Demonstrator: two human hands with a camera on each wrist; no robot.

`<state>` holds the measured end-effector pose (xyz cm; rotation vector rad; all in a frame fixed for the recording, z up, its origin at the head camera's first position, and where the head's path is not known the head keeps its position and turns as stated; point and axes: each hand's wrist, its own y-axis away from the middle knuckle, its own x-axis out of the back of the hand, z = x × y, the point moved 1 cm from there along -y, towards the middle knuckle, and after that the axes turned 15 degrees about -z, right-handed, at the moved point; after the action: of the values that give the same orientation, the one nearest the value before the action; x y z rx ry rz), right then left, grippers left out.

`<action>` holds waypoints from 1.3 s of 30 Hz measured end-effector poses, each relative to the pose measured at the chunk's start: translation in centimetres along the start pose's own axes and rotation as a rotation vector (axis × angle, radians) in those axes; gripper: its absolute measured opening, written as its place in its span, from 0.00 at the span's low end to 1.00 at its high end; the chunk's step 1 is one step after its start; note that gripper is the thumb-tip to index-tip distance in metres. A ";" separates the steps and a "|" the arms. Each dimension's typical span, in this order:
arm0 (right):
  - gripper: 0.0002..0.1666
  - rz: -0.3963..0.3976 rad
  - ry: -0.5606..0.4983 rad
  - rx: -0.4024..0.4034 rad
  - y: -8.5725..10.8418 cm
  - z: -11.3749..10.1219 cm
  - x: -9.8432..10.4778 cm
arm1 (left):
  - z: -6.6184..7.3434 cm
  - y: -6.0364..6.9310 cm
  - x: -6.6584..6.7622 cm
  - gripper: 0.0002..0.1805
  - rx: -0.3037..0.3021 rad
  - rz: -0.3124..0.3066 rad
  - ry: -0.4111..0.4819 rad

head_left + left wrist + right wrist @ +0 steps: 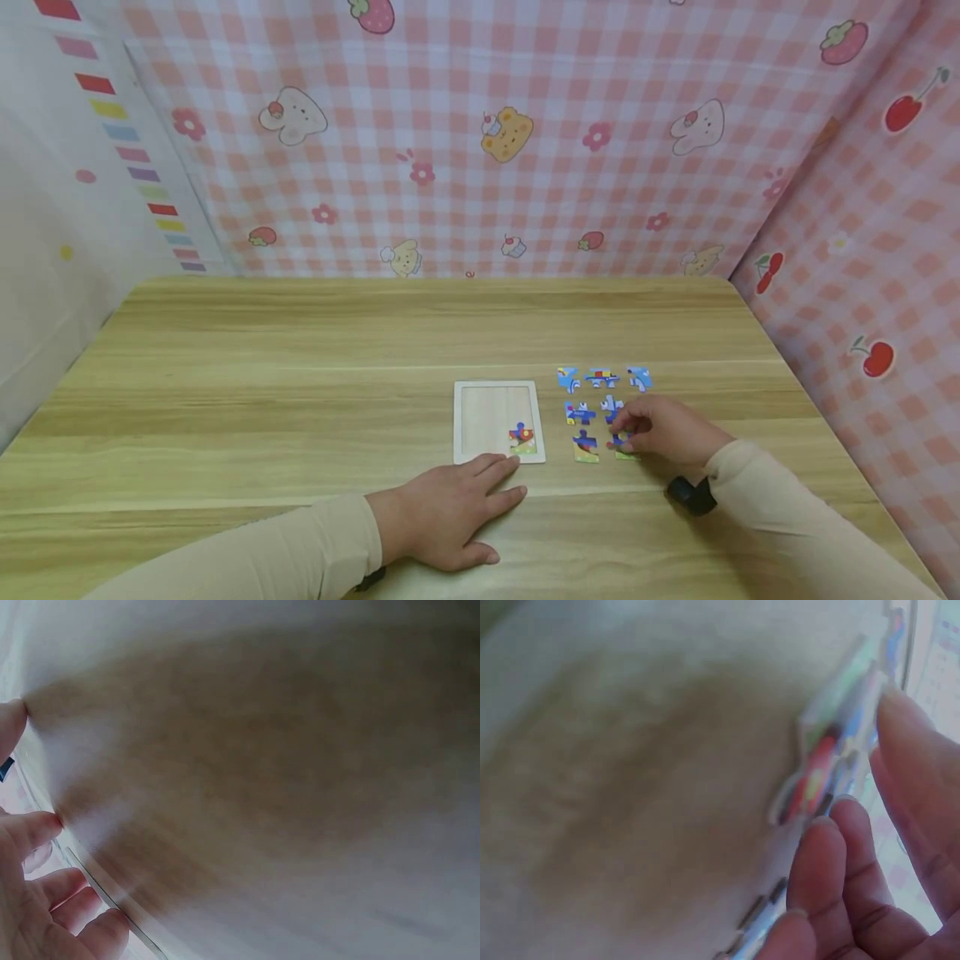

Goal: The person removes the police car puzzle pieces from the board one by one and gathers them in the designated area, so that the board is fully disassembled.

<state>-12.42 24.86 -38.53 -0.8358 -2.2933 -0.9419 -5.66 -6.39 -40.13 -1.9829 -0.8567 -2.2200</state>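
Observation:
A small white-rimmed puzzle tray (458, 421) lies on the table, with one colourful jigsaw piece (521, 439) in its lower right corner. My left hand (457, 510) rests palm down at the tray's near edge, its fingers spread, and fingertips touch the rim (101, 892). At the right, my right hand (671, 429) pinches a red and green jigsaw piece (817, 769) between thumb and fingers, low over the table. Part of that piece is hidden by the fingers in the head view. Beside it lies another bottom-row piece (585, 447) with a yellow-green base.
Further jigsaw pieces lie right of the tray, among them a blue corner piece (567, 378), a piece with coloured blocks (602, 377) and a blue and white piece (640, 377). The wooden table (262, 400) meets a pink checked cloth (450, 208) behind.

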 end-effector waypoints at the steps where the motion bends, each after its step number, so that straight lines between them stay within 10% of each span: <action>1: 0.06 0.002 -0.011 -0.012 0.0 -0.1 0.1 | 0.0 0.0 0.0 0.36 0.000 0.000 -0.002; 15: 0.15 0.170 -0.041 0.099 -2.5 -3.3 -0.1 | 0.0 0.1 0.1 0.36 0.005 0.004 0.000; 39: 0.16 0.031 -0.003 0.072 -6.9 -8.0 -2.9 | -0.1 0.0 0.0 0.36 -0.002 0.016 -0.019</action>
<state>-13.51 14.01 -38.38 -0.8404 -2.2955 -0.8395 -5.74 -6.41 -40.11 -2.0079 -0.8377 -2.1977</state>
